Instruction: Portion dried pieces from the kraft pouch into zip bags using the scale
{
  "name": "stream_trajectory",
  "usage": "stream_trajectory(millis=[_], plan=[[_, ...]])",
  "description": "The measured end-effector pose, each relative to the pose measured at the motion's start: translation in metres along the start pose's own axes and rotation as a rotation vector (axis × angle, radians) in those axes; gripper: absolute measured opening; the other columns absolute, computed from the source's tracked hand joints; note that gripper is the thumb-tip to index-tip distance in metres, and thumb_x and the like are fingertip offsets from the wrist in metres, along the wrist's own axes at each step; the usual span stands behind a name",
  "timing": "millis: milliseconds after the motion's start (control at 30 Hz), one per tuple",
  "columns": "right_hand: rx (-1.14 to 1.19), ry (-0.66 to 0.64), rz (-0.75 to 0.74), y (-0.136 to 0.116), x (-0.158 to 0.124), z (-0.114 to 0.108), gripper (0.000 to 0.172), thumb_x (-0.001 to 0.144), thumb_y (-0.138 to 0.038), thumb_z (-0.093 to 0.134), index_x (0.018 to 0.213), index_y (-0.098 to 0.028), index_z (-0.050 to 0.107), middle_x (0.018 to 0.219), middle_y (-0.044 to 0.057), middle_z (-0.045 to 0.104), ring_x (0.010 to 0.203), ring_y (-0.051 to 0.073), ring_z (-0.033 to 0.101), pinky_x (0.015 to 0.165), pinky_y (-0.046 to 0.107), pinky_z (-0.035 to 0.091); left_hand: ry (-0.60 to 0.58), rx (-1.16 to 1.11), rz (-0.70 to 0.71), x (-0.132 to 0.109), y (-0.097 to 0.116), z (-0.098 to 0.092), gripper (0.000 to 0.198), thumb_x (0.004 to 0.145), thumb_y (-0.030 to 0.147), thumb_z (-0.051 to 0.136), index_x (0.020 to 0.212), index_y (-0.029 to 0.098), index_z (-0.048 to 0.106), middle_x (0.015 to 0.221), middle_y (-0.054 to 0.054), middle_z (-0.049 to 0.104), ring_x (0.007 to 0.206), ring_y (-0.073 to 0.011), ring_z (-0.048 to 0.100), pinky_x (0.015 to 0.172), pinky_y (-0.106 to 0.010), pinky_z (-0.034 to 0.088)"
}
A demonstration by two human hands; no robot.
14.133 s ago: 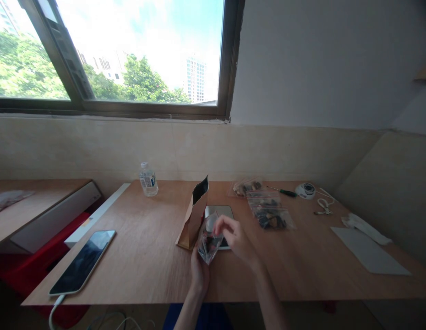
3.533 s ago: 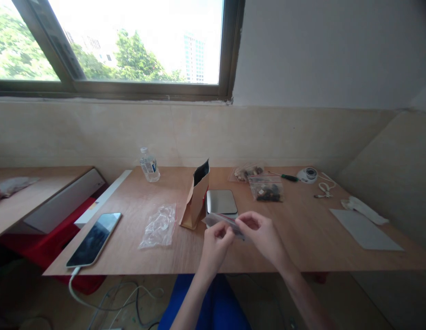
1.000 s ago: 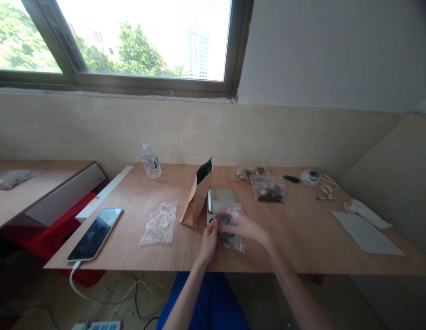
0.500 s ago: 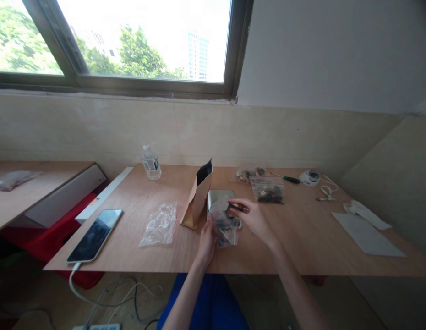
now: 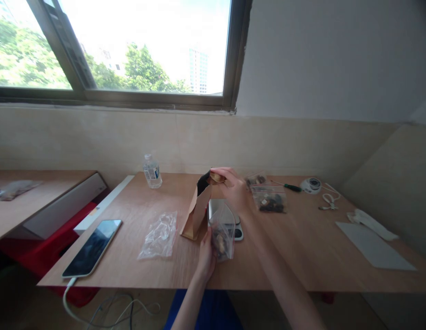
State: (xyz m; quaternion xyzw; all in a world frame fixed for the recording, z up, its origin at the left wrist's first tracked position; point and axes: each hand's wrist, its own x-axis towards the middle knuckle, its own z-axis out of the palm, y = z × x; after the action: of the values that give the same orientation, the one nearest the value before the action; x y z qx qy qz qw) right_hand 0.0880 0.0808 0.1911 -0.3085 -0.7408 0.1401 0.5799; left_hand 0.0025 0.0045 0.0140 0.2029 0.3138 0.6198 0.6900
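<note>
A clear zip bag (image 5: 222, 242) with brown and dark pieces inside is gripped by my left hand (image 5: 206, 255) near the table's front edge. My right hand (image 5: 235, 189) pinches a brown, dried-looking piece (image 5: 217, 178) at the mouth of an upright kraft paper bag (image 5: 196, 213). The paper bag's top gapes and shows a dark lining; its contents are hidden. Behind the zip bag lies a small flat scale (image 5: 216, 206) with a metal plate, partly covered by the bag and my right arm.
To the left are an empty-looking clear bag (image 5: 160, 236), a phone (image 5: 92, 250) on a cable, and a water bottle (image 5: 152, 173). On the right lie filled zip bags (image 5: 270, 199), a green screwdriver (image 5: 292, 187), a dome camera (image 5: 312, 185) and a white sheet (image 5: 374, 245).
My right hand has moved from the zip bag up and left to the paper bag's mouth, carrying the brown piece. My left hand still holds the zip bag. The view has tilted up slightly.
</note>
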Motion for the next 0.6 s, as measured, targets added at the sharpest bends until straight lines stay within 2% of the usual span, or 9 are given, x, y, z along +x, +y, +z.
stream_trajectory(millis=[100,200,333,500,600], plan=[[-0.007,-0.035,-0.032,0.012,0.002,0.014,0.031,0.081,-0.012,0.047,0.102,-0.027,0.064,0.104,0.002,0.063,0.1,0.016,0.057,0.091,0.029,0.043,0.015,-0.048,-0.017,0.0,0.0,0.0,0.042,0.078,0.045,0.059,0.109,0.017,0.065,0.112,-0.01,0.066,0.099,-0.0223,0.063,0.088,-0.034,0.048],[0.03,-0.004,-0.002,0.021,-0.002,0.018,0.032,0.08,-0.011,0.047,0.102,-0.026,0.063,0.104,0.002,0.063,0.1,0.016,0.057,0.09,0.028,0.043,0.003,-0.069,-0.046,-0.001,0.0,0.001,0.045,0.078,0.046,0.059,0.111,0.015,0.064,0.104,-0.012,0.069,0.093,-0.0233,0.066,0.083,-0.035,0.051],[0.094,-0.005,0.021,0.021,-0.007,0.016,0.029,0.078,-0.01,0.048,0.098,-0.024,0.063,0.1,0.003,0.063,0.098,0.017,0.056,0.088,0.029,0.042,0.003,-0.053,-0.044,-0.001,0.0,0.0,0.049,0.077,0.046,0.06,0.114,0.015,0.062,0.101,-0.012,0.07,0.094,-0.0247,0.065,0.082,-0.035,0.051],[0.139,-0.063,0.002,0.02,-0.011,0.019,0.022,0.075,-0.011,0.042,0.081,-0.02,0.061,0.085,0.005,0.057,0.087,0.019,0.055,0.079,0.032,0.043,0.041,-0.033,-0.051,0.001,0.0,0.0,0.044,0.076,0.045,0.06,0.11,0.017,0.064,0.105,-0.01,0.069,0.098,-0.0263,0.063,0.085,-0.035,0.049],[0.178,-0.083,-0.028,0.021,-0.013,0.023,0.025,0.069,-0.012,0.038,0.08,-0.019,0.059,0.087,0.006,0.054,0.09,0.021,0.052,0.081,0.035,0.042,0.048,-0.034,-0.039,0.002,-0.001,0.0,0.043,0.076,0.044,0.061,0.11,0.018,0.065,0.107,-0.009,0.068,0.101,-0.027,0.062,0.088,-0.036,0.047]])
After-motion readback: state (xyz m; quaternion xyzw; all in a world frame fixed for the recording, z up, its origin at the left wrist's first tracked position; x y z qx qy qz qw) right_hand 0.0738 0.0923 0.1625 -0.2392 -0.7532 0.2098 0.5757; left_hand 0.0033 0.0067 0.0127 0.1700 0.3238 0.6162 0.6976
